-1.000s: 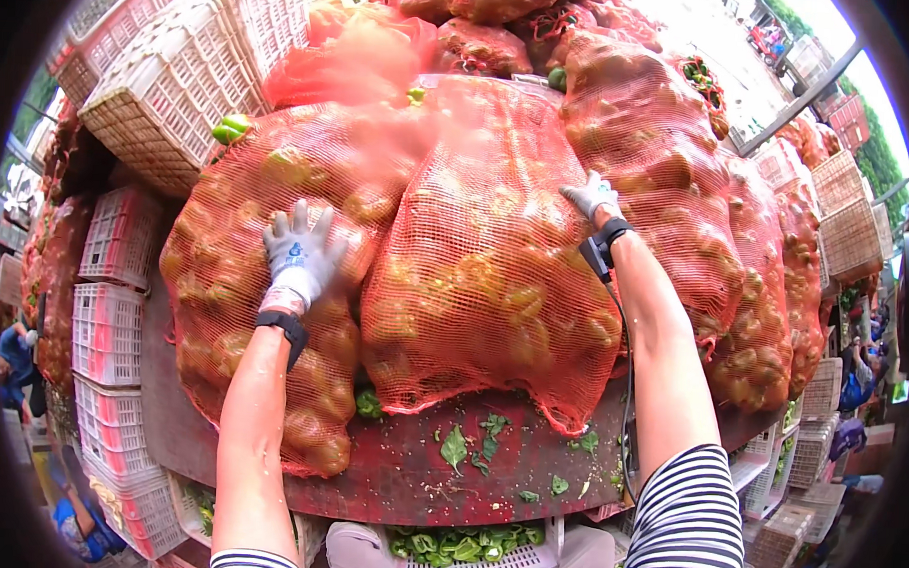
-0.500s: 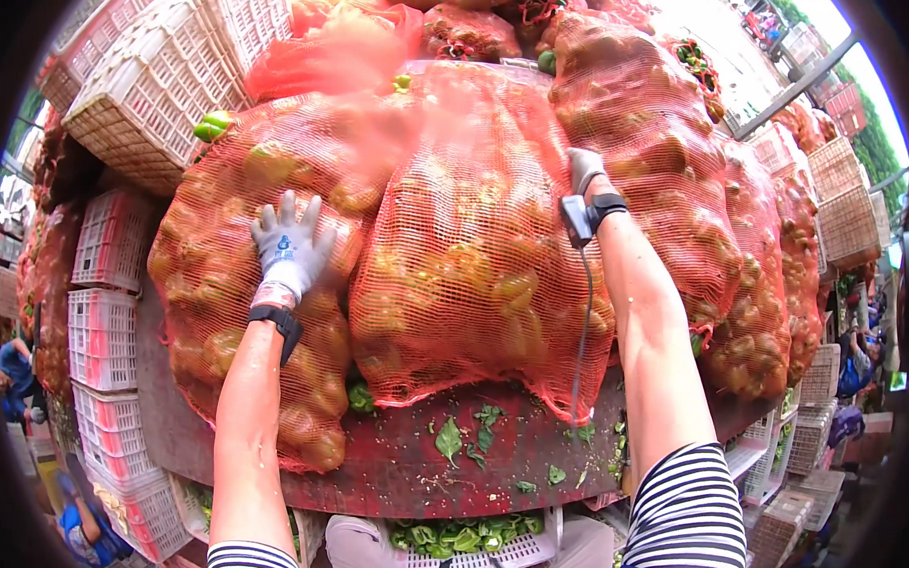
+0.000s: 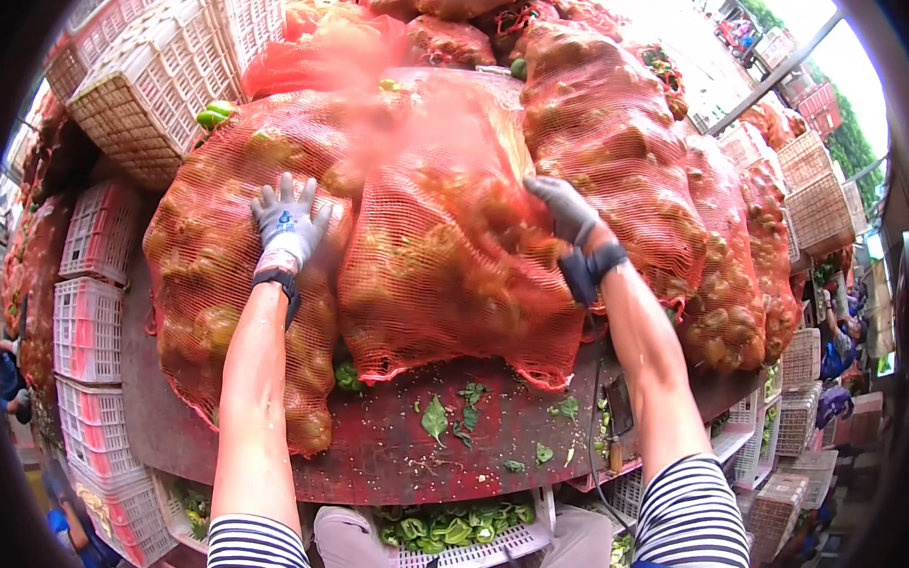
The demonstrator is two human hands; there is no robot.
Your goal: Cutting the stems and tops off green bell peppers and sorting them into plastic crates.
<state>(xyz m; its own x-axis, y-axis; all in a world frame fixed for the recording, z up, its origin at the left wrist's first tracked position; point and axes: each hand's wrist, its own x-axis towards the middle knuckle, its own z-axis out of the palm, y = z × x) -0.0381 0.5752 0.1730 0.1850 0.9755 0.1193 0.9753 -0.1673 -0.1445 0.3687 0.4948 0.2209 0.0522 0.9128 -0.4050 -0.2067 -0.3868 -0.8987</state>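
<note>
Red-netted and bulging, the produce-filled middle sack lies on the dark red, round-edged bench, between a similar full left sack and another red-netted right sack. The white-and-grey-gloved left hand lies on the left sack, its fingers spread; the grey-gloved right hand is at the middle sack's right side, and whether its fingers grip it I cannot tell. Nearer, a white plastic crate holds green peppers.
</note>
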